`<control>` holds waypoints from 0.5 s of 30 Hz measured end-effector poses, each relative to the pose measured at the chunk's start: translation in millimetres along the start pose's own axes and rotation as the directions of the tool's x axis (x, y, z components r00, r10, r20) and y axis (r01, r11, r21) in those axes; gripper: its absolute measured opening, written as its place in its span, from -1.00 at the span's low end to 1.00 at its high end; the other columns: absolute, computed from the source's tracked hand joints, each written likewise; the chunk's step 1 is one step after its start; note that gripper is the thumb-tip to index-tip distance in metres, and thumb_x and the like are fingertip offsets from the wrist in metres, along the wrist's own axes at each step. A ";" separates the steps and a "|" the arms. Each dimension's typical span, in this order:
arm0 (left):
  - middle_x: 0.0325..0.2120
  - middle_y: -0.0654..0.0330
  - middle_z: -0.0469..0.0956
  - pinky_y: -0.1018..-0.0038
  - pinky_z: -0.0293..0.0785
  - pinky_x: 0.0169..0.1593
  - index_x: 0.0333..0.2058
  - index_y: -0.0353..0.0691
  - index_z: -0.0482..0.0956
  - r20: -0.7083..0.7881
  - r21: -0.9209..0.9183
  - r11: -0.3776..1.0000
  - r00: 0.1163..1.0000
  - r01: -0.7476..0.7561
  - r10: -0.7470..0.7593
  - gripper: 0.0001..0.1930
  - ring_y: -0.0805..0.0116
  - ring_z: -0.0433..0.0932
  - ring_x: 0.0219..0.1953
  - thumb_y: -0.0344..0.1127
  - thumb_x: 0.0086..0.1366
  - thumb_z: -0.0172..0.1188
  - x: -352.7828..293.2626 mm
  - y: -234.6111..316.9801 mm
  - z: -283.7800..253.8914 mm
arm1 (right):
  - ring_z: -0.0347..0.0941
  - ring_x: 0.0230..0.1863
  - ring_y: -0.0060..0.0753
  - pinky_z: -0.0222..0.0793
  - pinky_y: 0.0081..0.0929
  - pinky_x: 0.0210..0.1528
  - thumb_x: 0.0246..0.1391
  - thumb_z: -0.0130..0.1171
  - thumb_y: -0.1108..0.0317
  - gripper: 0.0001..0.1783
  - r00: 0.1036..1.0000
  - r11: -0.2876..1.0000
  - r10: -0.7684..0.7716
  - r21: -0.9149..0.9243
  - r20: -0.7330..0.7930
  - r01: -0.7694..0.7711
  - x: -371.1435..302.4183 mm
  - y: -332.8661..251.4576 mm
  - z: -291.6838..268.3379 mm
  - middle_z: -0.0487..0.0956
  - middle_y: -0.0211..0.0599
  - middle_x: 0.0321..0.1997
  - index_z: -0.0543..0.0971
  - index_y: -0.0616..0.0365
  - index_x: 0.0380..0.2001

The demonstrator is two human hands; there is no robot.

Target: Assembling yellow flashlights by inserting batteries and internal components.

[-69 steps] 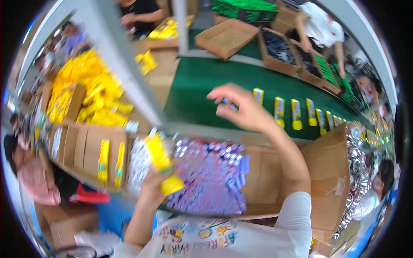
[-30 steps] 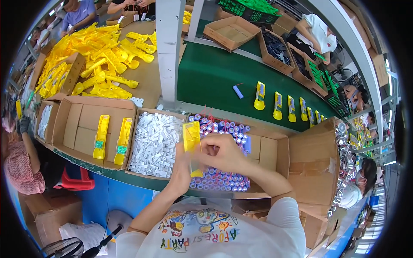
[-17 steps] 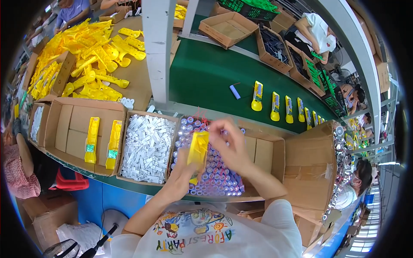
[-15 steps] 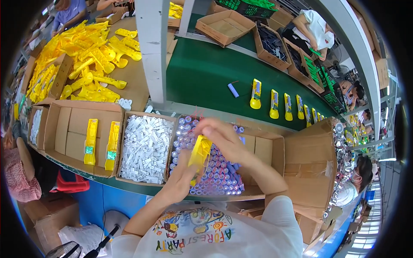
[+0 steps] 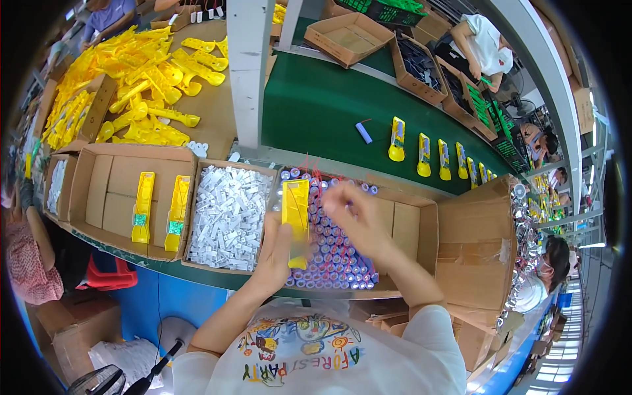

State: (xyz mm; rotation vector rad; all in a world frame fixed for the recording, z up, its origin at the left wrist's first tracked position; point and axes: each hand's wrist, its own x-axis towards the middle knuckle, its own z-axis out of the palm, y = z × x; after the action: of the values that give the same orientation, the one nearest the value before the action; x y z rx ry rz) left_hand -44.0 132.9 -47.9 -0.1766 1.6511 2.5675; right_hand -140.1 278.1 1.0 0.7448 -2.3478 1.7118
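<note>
My left hand (image 5: 275, 253) is closed around the lower part of a yellow plastic housing (image 5: 296, 204), a long trough-like half-shell held upright with a thin wire along it. To its right, my right hand (image 5: 359, 217) hovers with bent fingers over purple battery cells (image 5: 332, 273). Motion smears those fingers, and I cannot make out anything between them. The cells stand packed on end in a cardboard box, with thin red wires sticking up at the back. Just left of my left hand is a box of small white plastic parts (image 5: 227, 217).
At left, a cardboard box (image 5: 95, 197) holds two yellow housings with green circuit boards. Yellow shells (image 5: 141, 72) are heaped behind it. A grey post (image 5: 245, 79) rises between that heap and the green belt (image 5: 316, 105), which carries a loose cell (image 5: 363, 133) and several yellow housings (image 5: 397, 139).
The yellow housing has shifted slightly left and turned more upright in my left hand. My right hand has come away from its top, moving right and down. The whole view has shifted slightly.
</note>
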 end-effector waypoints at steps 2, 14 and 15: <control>-0.27 0.09 0.43 0.50 0.49 -0.28 -0.06 -0.15 0.13 0.013 0.019 1.000 1.000 -0.006 0.006 -0.72 0.40 0.48 -0.37 -0.08 0.47 -0.34 -2.0 -0.8 1.8 | 0.35 -0.50 -0.67 0.27 -0.62 -0.47 0.08 0.25 0.33 -0.83 0.898 0.965 0.263 -0.071 0.354 -0.254 -19.4 -24.3 -6.1 0.49 -0.50 -0.54 0.55 0.20 -0.48; -0.32 0.12 0.38 0.49 0.44 -0.25 -0.10 -0.25 0.07 0.023 -0.056 0.998 1.000 0.011 -0.010 -0.78 0.43 0.45 -0.38 -0.43 0.37 -0.11 -1.9 3.2 3.4 | 0.53 -0.50 -0.38 0.40 -0.46 -0.45 -0.08 0.27 0.40 -0.91 0.893 0.998 0.061 -0.010 0.446 -0.063 16.8 38.1 -23.6 0.57 -0.26 -0.54 0.60 0.19 -0.54; -0.38 0.08 0.40 0.41 0.53 -0.36 -0.10 -0.20 0.04 -0.005 0.074 0.997 1.000 -0.012 0.012 -0.76 0.38 0.46 -0.51 -0.55 0.30 -0.20 1.0 3.2 2.3 | 0.55 -0.45 -0.27 0.47 -0.40 -0.34 -0.07 0.29 0.33 -0.85 0.920 0.954 0.183 -0.291 0.348 -0.080 65.4 48.8 -36.7 0.59 -0.28 -0.51 0.60 0.19 -0.47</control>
State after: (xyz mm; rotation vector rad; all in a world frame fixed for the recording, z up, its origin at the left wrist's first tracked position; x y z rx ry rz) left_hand -45.6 133.7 -44.2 -0.1700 1.7510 2.5119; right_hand -225.9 303.1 -2.4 0.9462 -2.8728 1.3403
